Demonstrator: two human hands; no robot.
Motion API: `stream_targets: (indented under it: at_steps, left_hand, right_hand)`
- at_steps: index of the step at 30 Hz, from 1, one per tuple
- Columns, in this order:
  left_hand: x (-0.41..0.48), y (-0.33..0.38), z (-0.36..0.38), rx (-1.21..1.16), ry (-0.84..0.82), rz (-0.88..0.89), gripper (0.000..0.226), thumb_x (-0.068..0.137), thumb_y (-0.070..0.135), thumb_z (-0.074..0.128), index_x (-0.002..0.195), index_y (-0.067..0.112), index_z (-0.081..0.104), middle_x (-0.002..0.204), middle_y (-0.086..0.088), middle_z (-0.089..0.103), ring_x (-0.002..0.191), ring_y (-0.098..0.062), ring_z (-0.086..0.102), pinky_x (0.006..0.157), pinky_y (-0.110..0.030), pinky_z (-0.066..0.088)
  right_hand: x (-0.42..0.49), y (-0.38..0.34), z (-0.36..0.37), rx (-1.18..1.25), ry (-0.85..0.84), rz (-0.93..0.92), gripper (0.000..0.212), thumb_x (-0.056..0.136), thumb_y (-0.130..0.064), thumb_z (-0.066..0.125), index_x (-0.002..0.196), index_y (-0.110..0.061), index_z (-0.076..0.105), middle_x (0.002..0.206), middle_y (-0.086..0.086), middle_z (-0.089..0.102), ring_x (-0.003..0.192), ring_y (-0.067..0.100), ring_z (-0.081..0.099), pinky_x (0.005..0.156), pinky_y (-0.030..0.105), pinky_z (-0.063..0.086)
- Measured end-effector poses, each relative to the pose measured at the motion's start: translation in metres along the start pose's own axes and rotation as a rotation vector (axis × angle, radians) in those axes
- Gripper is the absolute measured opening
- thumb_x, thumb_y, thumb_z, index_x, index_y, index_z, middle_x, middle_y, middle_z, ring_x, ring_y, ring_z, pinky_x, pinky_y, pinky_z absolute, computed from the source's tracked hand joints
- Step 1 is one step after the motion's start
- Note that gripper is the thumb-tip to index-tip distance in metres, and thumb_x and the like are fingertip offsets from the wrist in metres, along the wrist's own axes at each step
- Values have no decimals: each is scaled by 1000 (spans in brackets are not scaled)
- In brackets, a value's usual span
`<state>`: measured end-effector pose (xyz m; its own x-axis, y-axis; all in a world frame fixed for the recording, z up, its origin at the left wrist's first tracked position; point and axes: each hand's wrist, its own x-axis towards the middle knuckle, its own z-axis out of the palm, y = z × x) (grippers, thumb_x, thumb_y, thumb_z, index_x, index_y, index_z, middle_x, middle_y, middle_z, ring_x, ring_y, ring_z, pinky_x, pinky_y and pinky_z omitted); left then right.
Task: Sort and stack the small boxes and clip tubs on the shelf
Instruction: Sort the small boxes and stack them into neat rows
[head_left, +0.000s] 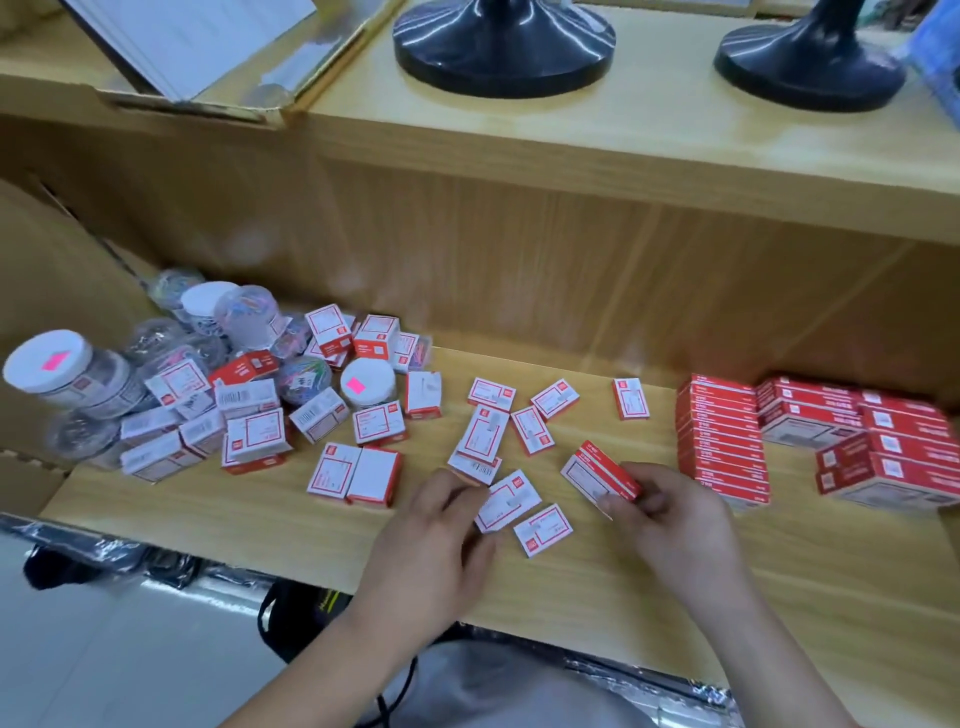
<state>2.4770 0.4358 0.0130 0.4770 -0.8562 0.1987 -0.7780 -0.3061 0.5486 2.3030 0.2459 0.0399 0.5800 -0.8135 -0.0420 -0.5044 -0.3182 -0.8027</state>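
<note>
Left hand (441, 525) curled, seemingly pinching; right hand (675, 514) pinching, forearms extended.

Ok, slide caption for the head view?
Right hand holds a red box, left hand pinches a white box, beside stacked boxes.

A tilted box (597, 470) is pinched by the right hand (670, 514) just above the shelf (623, 571). A flat box (506, 501) is gripped at its left edge by the left hand (441, 525). Stacked boxes (722, 441) are seen at the right, clip tubs (78, 374) heaped at the left.
</note>
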Motion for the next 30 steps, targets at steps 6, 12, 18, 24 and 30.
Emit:
stream_targets:
  at_steps: [6, 12, 18, 24, 30]
  left_hand:
    - [7, -5, 2, -320, -34, -206, 49, 72, 8, 77, 116, 31, 70, 104, 25, 48, 78, 1, 61, 73, -13, 49]
    - [46, 8, -12, -254, -133, 110, 32, 86, 5, 71, 106, 30, 75, 97, 21, 51, 80, 6, 54, 68, -13, 41]
    - [78, 44, 15, -236, -263, 216, 25, 83, 8, 71, 100, 25, 63, 92, 16, 51, 74, 0, 51, 67, -26, 47]
    - [86, 36, 30, -142, -284, 199, 56, 78, 27, 67, 133, 22, 57, 117, 5, 50, 94, -13, 64, 81, -33, 55]
    - [120, 39, 27, -151, -401, 292, 40, 76, 49, 67, 110, 27, 67, 99, 11, 57, 88, -6, 58, 80, -36, 53]
  right_hand:
    - [-8, 5, 3, 39, 8, -32, 46, 72, -3, 85, 97, -38, 70, 77, -15, 66, 69, 7, 64, 63, 16, 51]
    - [-10, 9, -3, 90, -26, -8, 55, 73, -1, 84, 101, -43, 65, 78, -13, 67, 68, 12, 65, 69, 28, 57]
    - [-18, 2, -8, 204, -92, 31, 66, 64, 7, 86, 102, -42, 62, 91, 1, 63, 69, 4, 62, 67, 16, 54]
    - [-10, -1, -3, -121, -23, -87, 35, 72, -30, 72, 107, -28, 70, 88, -14, 54, 72, 12, 59, 70, 38, 55]
    - [-1, -15, -10, -372, -49, -38, 31, 81, -43, 70, 107, -29, 68, 100, -8, 59, 97, 18, 63, 79, 32, 50]
